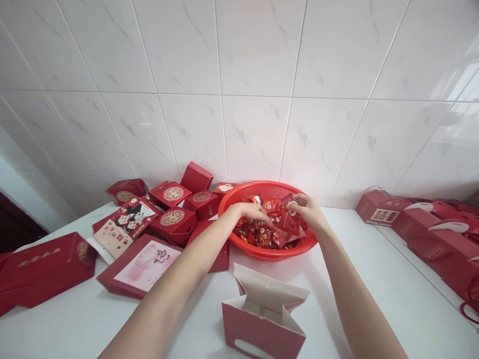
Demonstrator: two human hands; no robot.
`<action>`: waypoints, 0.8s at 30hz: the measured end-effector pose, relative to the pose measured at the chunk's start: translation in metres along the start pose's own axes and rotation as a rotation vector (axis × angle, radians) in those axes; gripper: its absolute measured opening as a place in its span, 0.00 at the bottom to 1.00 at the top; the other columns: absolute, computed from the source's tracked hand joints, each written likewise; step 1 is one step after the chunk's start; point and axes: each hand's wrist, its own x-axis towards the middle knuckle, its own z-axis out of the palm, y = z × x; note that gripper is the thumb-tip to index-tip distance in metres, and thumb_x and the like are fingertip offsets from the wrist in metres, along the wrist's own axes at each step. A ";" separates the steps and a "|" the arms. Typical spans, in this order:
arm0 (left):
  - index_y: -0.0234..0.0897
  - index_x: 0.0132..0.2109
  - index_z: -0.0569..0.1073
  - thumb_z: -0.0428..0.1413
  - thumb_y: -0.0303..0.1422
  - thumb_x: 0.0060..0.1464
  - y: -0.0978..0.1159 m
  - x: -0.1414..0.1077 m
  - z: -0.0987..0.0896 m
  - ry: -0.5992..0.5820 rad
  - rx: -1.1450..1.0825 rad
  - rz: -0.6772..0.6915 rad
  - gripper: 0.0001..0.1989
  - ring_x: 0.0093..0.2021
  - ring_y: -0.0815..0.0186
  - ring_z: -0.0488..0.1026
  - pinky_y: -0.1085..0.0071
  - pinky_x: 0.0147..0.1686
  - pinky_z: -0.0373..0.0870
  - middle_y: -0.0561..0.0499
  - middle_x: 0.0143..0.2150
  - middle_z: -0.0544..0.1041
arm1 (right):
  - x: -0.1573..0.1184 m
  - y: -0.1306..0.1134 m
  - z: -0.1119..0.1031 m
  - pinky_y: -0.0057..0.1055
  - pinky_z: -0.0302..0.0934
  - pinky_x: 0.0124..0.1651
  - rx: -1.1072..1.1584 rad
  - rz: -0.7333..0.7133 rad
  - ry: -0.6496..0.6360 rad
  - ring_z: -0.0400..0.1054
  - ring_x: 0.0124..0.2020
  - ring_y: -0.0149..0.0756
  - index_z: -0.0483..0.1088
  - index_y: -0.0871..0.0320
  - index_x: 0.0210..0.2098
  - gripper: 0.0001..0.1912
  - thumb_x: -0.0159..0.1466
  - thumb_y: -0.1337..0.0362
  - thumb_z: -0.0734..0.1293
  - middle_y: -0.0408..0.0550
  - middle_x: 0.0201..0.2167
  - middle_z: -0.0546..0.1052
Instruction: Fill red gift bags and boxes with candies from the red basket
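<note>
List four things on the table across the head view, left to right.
Long box → dress-picture box → basket → white-labelled box.

reaches forward with bare forearms (187, 271) slanting inward, bends left hand (255, 213) down at the wrist with fingers extended, curls fingers and thumb of right hand (310, 210) inward.

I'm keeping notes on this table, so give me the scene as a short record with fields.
left hand: over the red packets in the basket
right hand: fingers at a packet near the basket's far right side
basket: red, round, near the tiled wall
open box: upright, top open, in front of the basket
left side: red boxes, several with round gold patterns
right side: more red boxes
table: white
</note>
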 end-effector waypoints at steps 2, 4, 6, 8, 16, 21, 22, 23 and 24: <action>0.41 0.27 0.80 0.71 0.38 0.25 0.003 -0.003 0.001 -0.206 0.087 -0.041 0.15 0.27 0.63 0.72 0.75 0.23 0.63 0.51 0.28 0.80 | 0.000 0.000 0.000 0.30 0.61 0.30 -0.010 0.002 0.006 0.66 0.26 0.33 0.70 0.57 0.29 0.12 0.46 0.60 0.72 0.42 0.25 0.75; 0.42 0.27 0.80 0.72 0.38 0.21 0.003 -0.002 0.001 -0.260 0.114 -0.018 0.18 0.25 0.65 0.72 0.76 0.20 0.60 0.52 0.28 0.80 | 0.000 0.000 0.000 0.30 0.61 0.30 -0.018 0.007 0.007 0.67 0.27 0.33 0.70 0.56 0.30 0.13 0.46 0.60 0.72 0.42 0.25 0.75; 0.42 0.26 0.79 0.72 0.36 0.19 -0.002 0.003 0.003 -0.299 0.110 -0.020 0.19 0.23 0.65 0.71 0.75 0.19 0.61 0.53 0.25 0.78 | 0.000 0.000 -0.001 0.30 0.61 0.30 -0.019 0.015 0.011 0.66 0.26 0.33 0.70 0.56 0.30 0.13 0.46 0.60 0.72 0.42 0.25 0.74; 0.42 0.24 0.77 0.72 0.35 0.17 -0.008 0.009 0.006 -0.343 0.116 -0.046 0.19 0.21 0.64 0.70 0.73 0.20 0.63 0.55 0.21 0.75 | 0.000 0.001 -0.001 0.30 0.60 0.30 -0.015 0.015 0.010 0.66 0.26 0.33 0.70 0.56 0.30 0.13 0.46 0.60 0.72 0.41 0.24 0.74; 0.40 0.20 0.73 0.72 0.34 0.15 -0.008 0.005 0.013 -0.224 0.212 -0.046 0.19 0.18 0.64 0.67 0.71 0.19 0.62 0.54 0.15 0.72 | -0.001 0.003 -0.002 0.29 0.60 0.29 -0.019 0.001 0.016 0.66 0.26 0.32 0.69 0.56 0.31 0.13 0.48 0.60 0.72 0.41 0.25 0.73; 0.40 0.28 0.78 0.70 0.31 0.20 0.004 -0.006 0.013 -0.280 0.289 0.063 0.19 0.23 0.63 0.71 0.72 0.22 0.64 0.52 0.25 0.78 | 0.000 0.004 -0.002 0.28 0.59 0.28 0.000 0.000 0.016 0.65 0.25 0.32 0.68 0.56 0.31 0.14 0.47 0.59 0.72 0.40 0.24 0.73; 0.40 0.28 0.78 0.70 0.30 0.20 0.006 -0.006 0.013 -0.281 0.297 0.044 0.18 0.24 0.62 0.71 0.71 0.23 0.64 0.53 0.25 0.78 | 0.001 0.004 -0.002 0.28 0.58 0.27 0.000 0.005 0.021 0.65 0.25 0.32 0.68 0.56 0.31 0.14 0.47 0.59 0.72 0.40 0.24 0.73; 0.40 0.28 0.78 0.69 0.29 0.20 0.007 -0.006 0.013 -0.279 0.300 0.022 0.18 0.24 0.62 0.71 0.71 0.23 0.64 0.53 0.24 0.78 | 0.001 0.003 -0.002 0.28 0.57 0.27 -0.002 0.012 0.027 0.65 0.25 0.32 0.68 0.56 0.30 0.14 0.47 0.59 0.72 0.40 0.24 0.72; 0.40 0.28 0.79 0.69 0.28 0.20 0.009 -0.006 0.013 -0.269 0.298 0.006 0.18 0.25 0.62 0.71 0.71 0.24 0.64 0.53 0.24 0.77 | 0.002 0.003 -0.002 0.28 0.57 0.27 -0.005 0.020 0.033 0.64 0.25 0.32 0.67 0.56 0.30 0.13 0.46 0.59 0.72 0.40 0.24 0.72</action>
